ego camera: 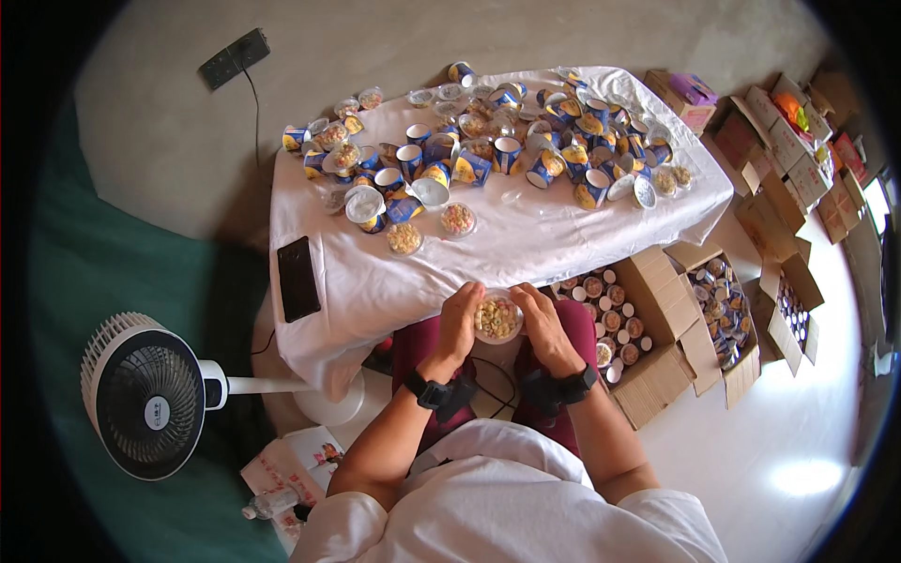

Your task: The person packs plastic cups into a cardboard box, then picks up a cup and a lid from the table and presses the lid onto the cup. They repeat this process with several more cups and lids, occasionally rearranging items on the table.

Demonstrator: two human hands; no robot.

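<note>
Between my left hand (459, 324) and my right hand (545, 329) is a round clear plastic tub of cereal rings (498, 318), gripped from both sides above my lap. Just beyond it lies the near edge of a table draped in white cloth (521, 250). Two similar tubs, one of pink and yellow pieces (458, 219) and one of yellow pieces (405, 239), rest near that edge. Behind them are many blue and yellow paper cups (471, 169), some upright and some tipped over, mixed with clear tubs and foil-like lids (644, 193).
A black phone or tablet (298, 279) lies at the cloth's left corner. A white fan (151, 405) stands at left. Open cardboard boxes (658, 295) holding cups and tubs stand on the floor at right. A power strip (234, 58) is at the upper left.
</note>
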